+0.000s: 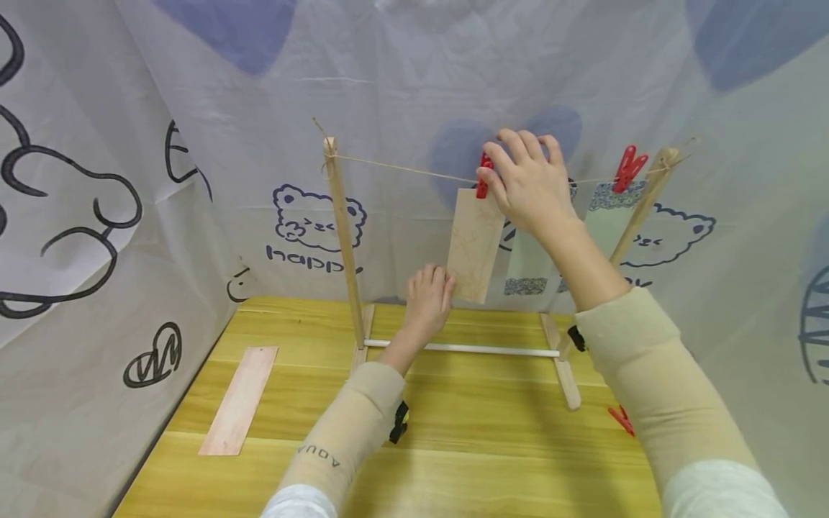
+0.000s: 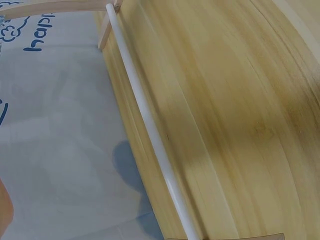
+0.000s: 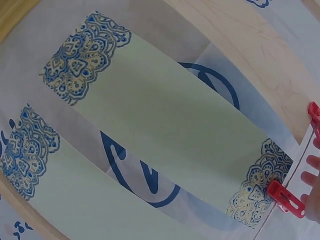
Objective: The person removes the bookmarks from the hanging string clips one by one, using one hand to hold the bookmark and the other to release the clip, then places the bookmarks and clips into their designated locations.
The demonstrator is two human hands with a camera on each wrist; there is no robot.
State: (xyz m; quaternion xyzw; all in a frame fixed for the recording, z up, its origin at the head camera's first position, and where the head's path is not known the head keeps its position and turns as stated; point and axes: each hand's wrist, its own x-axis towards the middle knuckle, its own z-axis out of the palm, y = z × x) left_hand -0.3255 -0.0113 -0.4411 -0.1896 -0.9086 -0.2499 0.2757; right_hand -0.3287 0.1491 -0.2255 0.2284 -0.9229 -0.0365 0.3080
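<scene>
My right hand (image 1: pixel 534 191) is raised at the line, thumb and fingers pinching a red clothespin (image 1: pixel 482 188) at the top of a pale wood-toned paper strip (image 1: pixel 476 244). In the right wrist view, its fingertips (image 3: pixel 311 162) show at the right edge beside that clothespin (image 3: pixel 314 111). Lower down, my left hand (image 1: pixel 427 302) has relaxed fingers, its thumb side right at the strip's lower left edge. A pale green strip with blue patterned ends (image 3: pixel 165 115) hangs from another red clothespin (image 3: pixel 286 199), and a second green strip (image 3: pixel 100 200) hangs beside it.
The string (image 1: pixel 401 168) runs between two wooden posts (image 1: pixel 345 237), joined near the table by a white rod (image 1: pixel 492 350). A pinkish strip (image 1: pixel 239 403) lies on the wooden table (image 1: pixel 479 460) at left. Another red clothespin (image 1: pixel 622 419) lies at right.
</scene>
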